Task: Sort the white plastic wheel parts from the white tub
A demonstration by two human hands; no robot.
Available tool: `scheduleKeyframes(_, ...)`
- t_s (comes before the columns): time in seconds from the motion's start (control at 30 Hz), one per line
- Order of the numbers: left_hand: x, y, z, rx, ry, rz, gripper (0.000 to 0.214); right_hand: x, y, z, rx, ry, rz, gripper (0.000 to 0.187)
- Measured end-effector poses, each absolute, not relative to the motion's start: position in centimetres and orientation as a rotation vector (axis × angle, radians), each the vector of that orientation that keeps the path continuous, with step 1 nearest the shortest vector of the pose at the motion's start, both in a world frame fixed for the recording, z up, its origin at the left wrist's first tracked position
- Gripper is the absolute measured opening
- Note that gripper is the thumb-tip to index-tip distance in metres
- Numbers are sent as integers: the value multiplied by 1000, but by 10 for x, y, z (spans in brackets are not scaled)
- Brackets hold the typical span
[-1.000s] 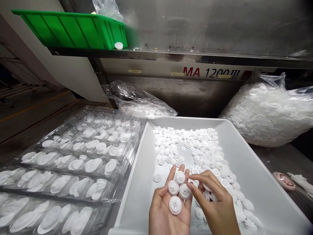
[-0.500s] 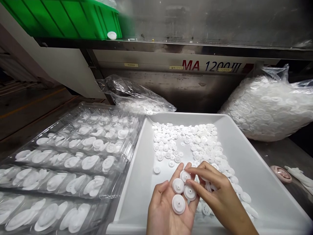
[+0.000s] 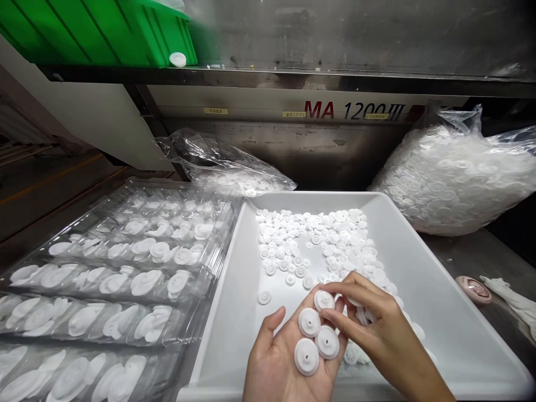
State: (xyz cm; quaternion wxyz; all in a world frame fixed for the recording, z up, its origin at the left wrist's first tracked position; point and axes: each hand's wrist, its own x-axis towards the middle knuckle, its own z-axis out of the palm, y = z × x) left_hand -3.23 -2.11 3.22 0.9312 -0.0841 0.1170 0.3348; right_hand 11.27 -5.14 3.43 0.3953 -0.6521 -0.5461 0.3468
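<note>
The left hand [image 3: 285, 360] lies palm-up and spread beneath four round white plastic gears [image 3: 310, 324]; the right hand [image 3: 372, 312] pinches the farthest. Clear plastic compartment trays [image 3: 186, 321] already hold white discs [image 3: 144, 282]; many loose white gears [image 3: 278, 237] remain in the pale-grey plastic bin [image 3: 452, 329].

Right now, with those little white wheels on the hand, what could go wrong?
Four white gears sit on the open left hand, so one might slip off if it tilts. The right hand, pinching the farthest gear, could bump its neighbours. A dropped gear might get lost among the pile in the tray.
</note>
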Motion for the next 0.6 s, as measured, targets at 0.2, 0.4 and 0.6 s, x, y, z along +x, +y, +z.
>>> scheduleKeyframes(0.2, -32, -20, 33, -141, 205, 653, 56, 116, -53, 38, -1652, -1359, 870, 17)
scheduleKeyframes(0.4, -31, -19, 40, -184, 322, 665, 50, 122, -53, 38, -1702, -1420, 899, 13)
scheduleKeyframes(0.6, -32, -20, 30, -115, 310, 658, 46, 115, -58, 37, -1578, -1407, 607, 5)
